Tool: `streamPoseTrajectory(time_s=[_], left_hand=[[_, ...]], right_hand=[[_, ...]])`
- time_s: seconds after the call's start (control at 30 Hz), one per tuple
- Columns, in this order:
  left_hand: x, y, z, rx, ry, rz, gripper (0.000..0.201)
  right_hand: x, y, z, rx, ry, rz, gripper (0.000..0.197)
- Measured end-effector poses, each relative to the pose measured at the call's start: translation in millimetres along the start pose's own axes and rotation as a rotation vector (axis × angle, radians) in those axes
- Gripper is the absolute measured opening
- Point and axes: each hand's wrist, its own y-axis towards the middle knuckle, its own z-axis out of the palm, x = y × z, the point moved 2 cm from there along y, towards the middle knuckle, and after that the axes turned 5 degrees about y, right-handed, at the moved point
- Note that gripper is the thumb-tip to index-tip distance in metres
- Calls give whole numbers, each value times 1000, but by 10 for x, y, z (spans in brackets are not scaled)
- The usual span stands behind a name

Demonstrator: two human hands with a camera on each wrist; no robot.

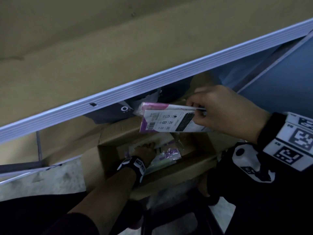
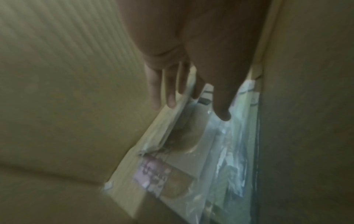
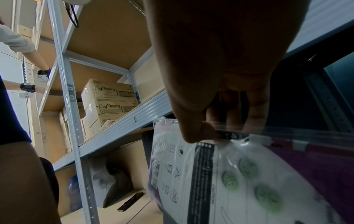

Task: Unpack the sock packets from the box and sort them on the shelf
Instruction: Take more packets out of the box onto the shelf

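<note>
Cardboard box (image 1: 171, 173) still holding packets (image 1: 166, 155) under relaxed left hand (image 1: 144, 153); right hand (image 1: 221, 112) pinching one sock packet (image 1: 165, 121), unshelved.

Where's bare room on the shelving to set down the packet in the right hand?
The right hand pinches the sock packet above the open box. Free: the brown shelf board behind the grey rail. Also bare board beside the phone on the lowest shelf. Crowded: the Rexona cartons, and the box, where the left hand reaches among packets.
</note>
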Motion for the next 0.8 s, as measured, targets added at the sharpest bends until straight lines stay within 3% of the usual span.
streamPoseTrajectory(time_s=[0.27, 0.37, 0.43, 0.57, 0.67, 0.8], left_hand=[[-56, 155, 141, 39, -54, -106, 60], [-83, 201, 195, -44, -49, -115, 51], [-107, 201, 193, -90, -46, -94, 55], [-92, 225, 265, -132, -60, -114, 58], [45, 201, 168, -130, -84, -111, 49], [240, 74, -1, -280, -286, -20, 49]], right_hand=[[-23, 0, -10, -8, 11, -25, 17], [-33, -10, -12, -9, 10, -19, 12], [-33, -12, -17, -6, 10, -16, 12], [-2, 1, -36, 14, -10, -3, 16], [36, 18, -50, 23, -32, -8, 19], [127, 11, -74, 37, -57, -13, 26]])
